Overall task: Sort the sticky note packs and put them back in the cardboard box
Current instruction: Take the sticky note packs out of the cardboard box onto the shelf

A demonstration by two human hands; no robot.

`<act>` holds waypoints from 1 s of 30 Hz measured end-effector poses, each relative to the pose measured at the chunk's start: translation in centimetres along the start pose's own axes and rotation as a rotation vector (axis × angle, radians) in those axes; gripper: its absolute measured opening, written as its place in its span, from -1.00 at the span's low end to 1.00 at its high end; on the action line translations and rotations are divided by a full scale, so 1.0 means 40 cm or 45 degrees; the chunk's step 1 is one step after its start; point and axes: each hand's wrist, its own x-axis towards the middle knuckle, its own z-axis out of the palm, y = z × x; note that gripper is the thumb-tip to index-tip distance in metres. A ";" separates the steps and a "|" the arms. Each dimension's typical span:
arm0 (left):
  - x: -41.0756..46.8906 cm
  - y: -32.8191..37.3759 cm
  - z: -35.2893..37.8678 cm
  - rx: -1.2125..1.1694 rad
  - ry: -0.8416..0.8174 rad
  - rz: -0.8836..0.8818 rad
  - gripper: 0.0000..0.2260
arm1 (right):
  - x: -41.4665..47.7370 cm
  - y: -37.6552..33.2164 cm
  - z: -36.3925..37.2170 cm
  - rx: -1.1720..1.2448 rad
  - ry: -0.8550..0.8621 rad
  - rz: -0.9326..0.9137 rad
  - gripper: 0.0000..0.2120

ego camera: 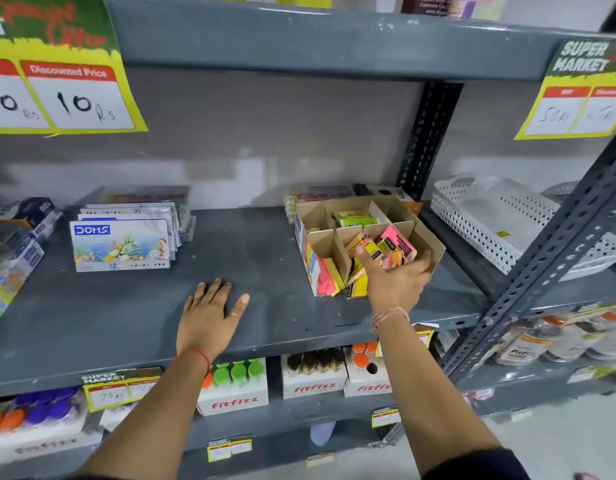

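Note:
A cardboard box (428,237) with dividers stands tilted on the grey shelf (265,258), right of centre. It holds several pink, yellow and green sticky note packs (391,242); a pink pack (325,280) and yellow ones lean at its open front. My right hand (393,275) reaches into the front of the box and its fingers close around several of the packs there. My left hand (209,313) lies flat on the bare shelf with its fingers spread, holding nothing.
DOMS colour boxes (121,244) stand at the left of the shelf. White perforated baskets (500,220) sit on the neighbouring shelf to the right, behind a slotted steel upright (542,258). FitFizz bottle cartons (313,375) fill the shelf below. Price signs hang above.

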 end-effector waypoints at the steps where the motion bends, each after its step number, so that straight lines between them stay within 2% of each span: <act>1: 0.000 -0.001 -0.002 0.007 0.011 -0.001 -0.50 | 0.005 -0.002 0.004 0.046 -0.052 0.072 0.10; 5: 0.004 -0.003 -0.003 0.015 0.011 0.006 -0.50 | 0.023 -0.006 0.033 0.079 -0.078 0.169 0.04; 10: 0.000 -0.002 -0.007 0.018 0.006 0.002 -0.52 | 0.030 -0.018 0.045 0.041 0.031 0.083 -0.16; 13: -0.001 -0.002 -0.006 0.014 -0.001 -0.001 -0.52 | 0.034 -0.020 0.042 0.021 0.043 0.063 -0.20; 16: -0.002 -0.001 -0.005 0.014 -0.001 -0.006 -0.52 | 0.035 -0.018 0.034 -0.077 0.106 -0.069 -0.30; 20: 0.000 0.002 -0.005 0.030 0.001 -0.004 -0.52 | 0.047 -0.010 0.030 -0.184 -0.042 -0.048 -0.51; 27: -0.003 0.002 -0.006 0.042 -0.005 -0.001 -0.51 | 0.063 -0.006 0.035 -0.158 0.017 -0.089 -0.44; 30: -0.002 0.003 -0.006 0.047 -0.003 -0.006 -0.51 | 0.063 0.000 0.032 -0.155 0.116 -0.128 -0.43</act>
